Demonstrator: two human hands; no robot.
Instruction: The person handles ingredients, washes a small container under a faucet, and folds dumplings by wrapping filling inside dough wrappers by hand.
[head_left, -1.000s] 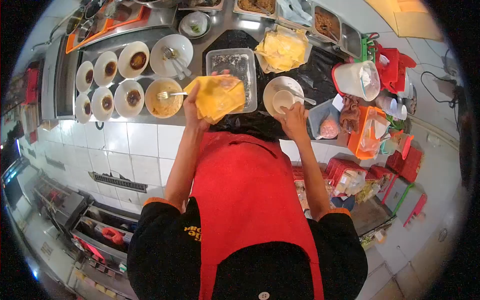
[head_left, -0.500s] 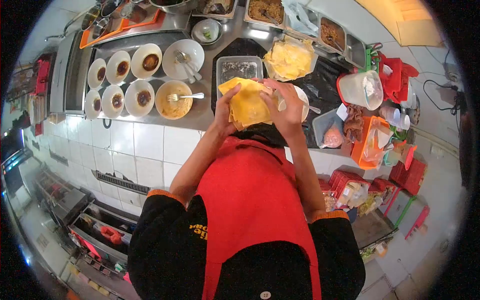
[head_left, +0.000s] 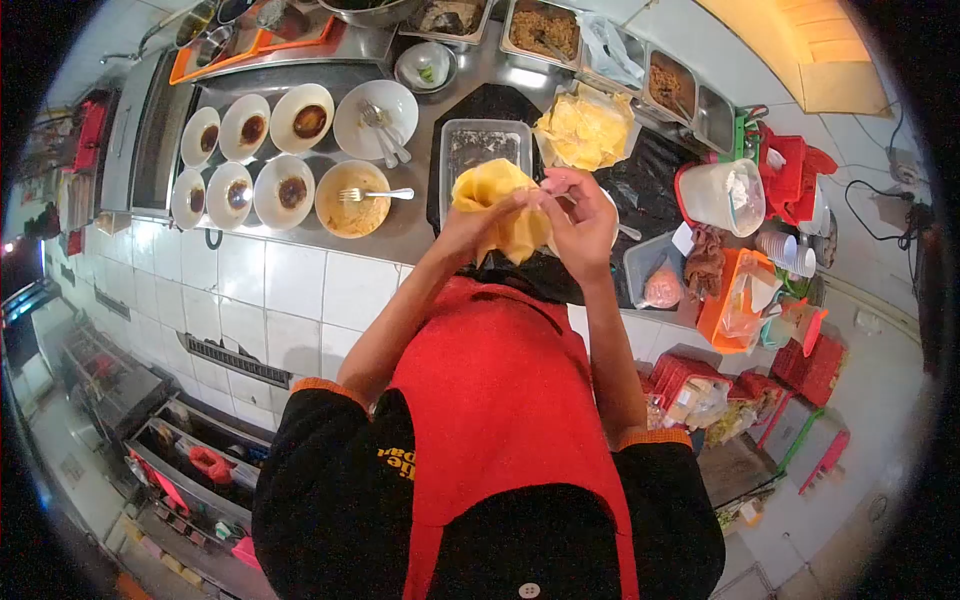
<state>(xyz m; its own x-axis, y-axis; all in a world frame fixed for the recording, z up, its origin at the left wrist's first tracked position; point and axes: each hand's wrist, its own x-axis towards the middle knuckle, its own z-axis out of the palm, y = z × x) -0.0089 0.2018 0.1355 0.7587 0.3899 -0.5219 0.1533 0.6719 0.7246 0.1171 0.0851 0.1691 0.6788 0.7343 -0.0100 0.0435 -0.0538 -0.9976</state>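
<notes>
Yellow wrapper sheets point(head_left: 490, 188) are gathered and bent in my left hand point(head_left: 475, 228), whose fingers are wrapped round them above the counter's front edge. My right hand point(head_left: 582, 228) is closed at the right side of the sheets, its fingertips pinched beside those of the left hand. What is between the right fingertips is too small to make out. Behind the sheets stands a clear plastic tray point(head_left: 485, 130) with white powder in it. A pile of yellow wrappers point(head_left: 585, 128) lies at the back right. A bowl point(head_left: 612, 212) is mostly hidden behind my right hand.
Several white bowls point(head_left: 283, 195) with dark sauce stand at the left, beside a bowl with a fork point(head_left: 345, 222) and a bowl with cutlery point(head_left: 352, 118). Metal food trays point(head_left: 540, 60) line the back. At the right are a powder tub point(head_left: 715, 198) and an orange basket point(head_left: 730, 325).
My right hand has left the small cup in the bowl and come over to my left hand. The yellow sheets have moved right and gone from flat to bent.
</notes>
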